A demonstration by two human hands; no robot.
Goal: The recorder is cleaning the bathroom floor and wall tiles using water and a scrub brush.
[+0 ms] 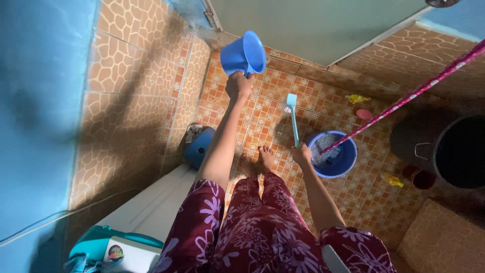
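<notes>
Brush (292,114) first: from my remote seat I see a light blue, long-handled brush held upright in the right hand (301,153), whose fingers are closed around the lower end of the handle, with the brush head up and hanging over the orange tiled floor (262,108). My left hand (238,85) is raised further out, wrapped tight around the handle of a blue plastic scoop (244,53), which tilts with its open mouth turned to the right, close to the base of the pale door (313,25). Two bare feet (256,161) stand on the tiles between the arms. Just beside the right hand sits a blue bucket (334,155) with soapy water in it, and a pink striped pole (409,96) slants into it from the upper right. A large dark barrel (449,149) stands at the right, well apart from the brush, with a small dark red cup (422,178) at its foot. Near the left wall (136,91) lies a blue container (198,147), beside a white surface (151,205). Small yellow scraps (357,98) and a pink disc (364,114) lie on the floor beyond the bucket.
</notes>
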